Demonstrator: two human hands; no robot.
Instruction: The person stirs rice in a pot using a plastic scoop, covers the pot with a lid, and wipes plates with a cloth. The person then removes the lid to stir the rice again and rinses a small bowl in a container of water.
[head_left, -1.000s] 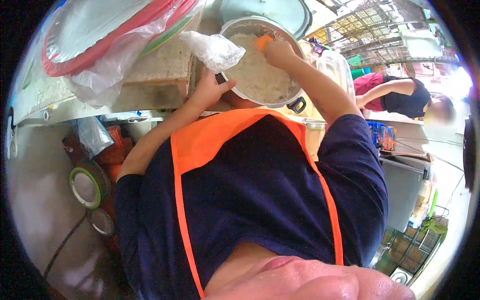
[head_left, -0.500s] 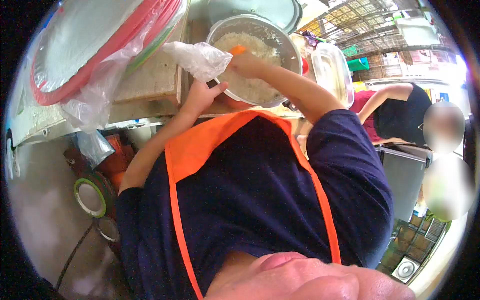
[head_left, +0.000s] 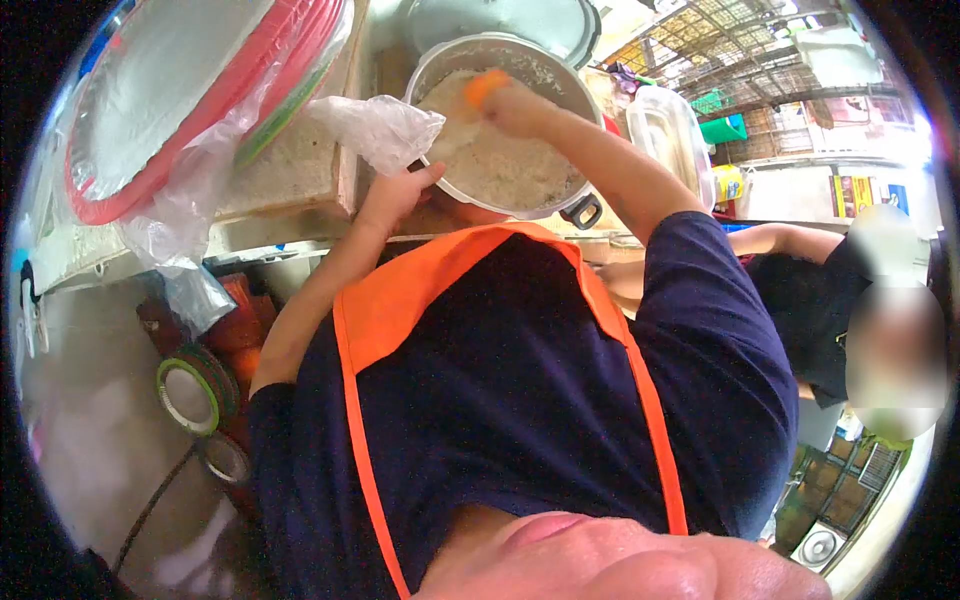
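Note:
A large metal pot [head_left: 500, 45] of cooked white rice [head_left: 520, 165] stands in front of me on the counter. My right hand [head_left: 515, 108] is inside it, closed around an orange rice scoop [head_left: 487, 88] at the far left part of the rice. Its shape is partly hidden by my fingers. At the pot's near left side, my left hand [head_left: 403, 192] is closed on the side handle, with the thumb near the rim. A crumpled clear plastic bag [head_left: 375, 130] lies just above this hand and covers part of it. Another dark handle [head_left: 582, 211] sticks out at the near right.
Left are plastic-wrapped red-rimmed trays [head_left: 165, 90] and a wooden board edge [head_left: 345, 185]. A grey-green lid [head_left: 510, 20] lies behind the pot, a clear plastic container [head_left: 670, 140] to its right. A co-worker in a dark shirt [head_left: 800, 320] stands close on my right.
My right hand and the orange scoop have moved up toward the pot's far side. The plastic bag has shifted slightly left, away from the right hand. The co-worker has come nearer.

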